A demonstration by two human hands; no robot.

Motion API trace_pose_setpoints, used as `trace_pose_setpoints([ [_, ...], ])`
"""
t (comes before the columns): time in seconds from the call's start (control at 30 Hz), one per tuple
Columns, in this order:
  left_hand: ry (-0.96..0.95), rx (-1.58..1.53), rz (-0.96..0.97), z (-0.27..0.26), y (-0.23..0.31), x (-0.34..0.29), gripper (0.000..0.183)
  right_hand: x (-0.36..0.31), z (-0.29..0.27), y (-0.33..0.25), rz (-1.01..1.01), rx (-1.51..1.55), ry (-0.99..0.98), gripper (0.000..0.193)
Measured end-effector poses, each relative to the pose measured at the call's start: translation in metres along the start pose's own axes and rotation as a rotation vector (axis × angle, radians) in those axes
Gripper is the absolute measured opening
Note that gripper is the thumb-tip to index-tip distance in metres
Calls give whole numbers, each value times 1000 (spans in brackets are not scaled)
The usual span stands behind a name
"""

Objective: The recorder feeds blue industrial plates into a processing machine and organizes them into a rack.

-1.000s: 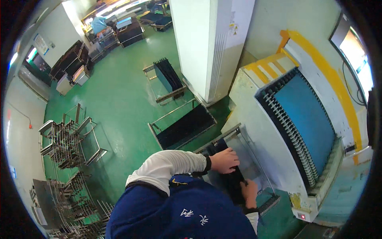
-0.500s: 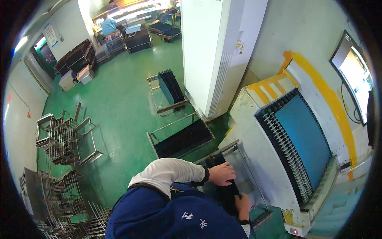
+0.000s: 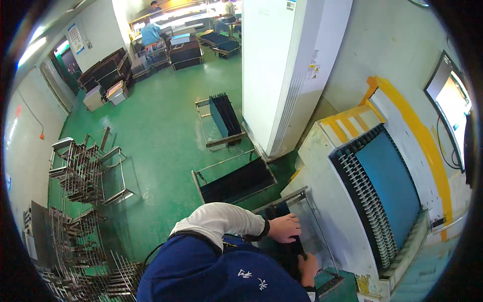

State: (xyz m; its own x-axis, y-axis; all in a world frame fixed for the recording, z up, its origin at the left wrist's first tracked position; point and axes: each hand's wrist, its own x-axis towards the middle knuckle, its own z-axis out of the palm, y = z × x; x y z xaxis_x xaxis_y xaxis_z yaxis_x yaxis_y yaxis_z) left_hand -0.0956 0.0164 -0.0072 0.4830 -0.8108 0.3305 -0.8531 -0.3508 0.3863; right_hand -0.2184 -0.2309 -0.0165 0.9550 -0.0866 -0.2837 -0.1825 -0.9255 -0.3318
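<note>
Dark thin panels stand packed in a metal rack just in front of me, partly hidden by my body. My left hand lies over their upper edges, its fingers bent down onto them. Nearer to me, my right hand is closed around the near end of the same panels, with the thumb on the left side. To the right of the rack, a blue panel lies on the rows of rollers of a white machine.
Ahead on the green floor stand two more racks of dark panels. A tall white cabinet rises beside them. Metal racks are piled at the left. A screen hangs at the right. People sit at a far lit bench.
My view has swung slightly, so the room sits further right and lower. Both hands stay on the panels, with little movement against the rack.
</note>
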Motion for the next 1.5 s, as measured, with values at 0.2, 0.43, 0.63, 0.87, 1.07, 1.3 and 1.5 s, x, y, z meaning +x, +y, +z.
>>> trace_pose_setpoints([
  [0.2, 10, -10, 7, -1, -2, 1, 30, 3, -2, -1, 23, -2, -12, 34],
  [0.43, 8, 13, 18, 6, -3, 2, 30, 3, -3, -3, 32, -10, -29, 36],
  [0.63, -11, 2, -13, -3, 1, 3, 29, -2, -8, -9, 50, -18, -30, 37],
  [0.87, -3, 9, -8, 0, -1, 4, 31, 2, 4, 5, 35, 9, 20, 33],
  [1.07, 11, 9, -6, 5, -4, 3, 30, 3, -5, -5, 62, -2, -9, 32],
  [1.3, 7, -11, -13, 2, -3, 4, 31, 5, -1, 0, 65, -26, -8, 32],
  [1.5, 17, -13, 0, 1, -3, 4, 31, 1, -6, -7, 45, -11, 26, 33],
])
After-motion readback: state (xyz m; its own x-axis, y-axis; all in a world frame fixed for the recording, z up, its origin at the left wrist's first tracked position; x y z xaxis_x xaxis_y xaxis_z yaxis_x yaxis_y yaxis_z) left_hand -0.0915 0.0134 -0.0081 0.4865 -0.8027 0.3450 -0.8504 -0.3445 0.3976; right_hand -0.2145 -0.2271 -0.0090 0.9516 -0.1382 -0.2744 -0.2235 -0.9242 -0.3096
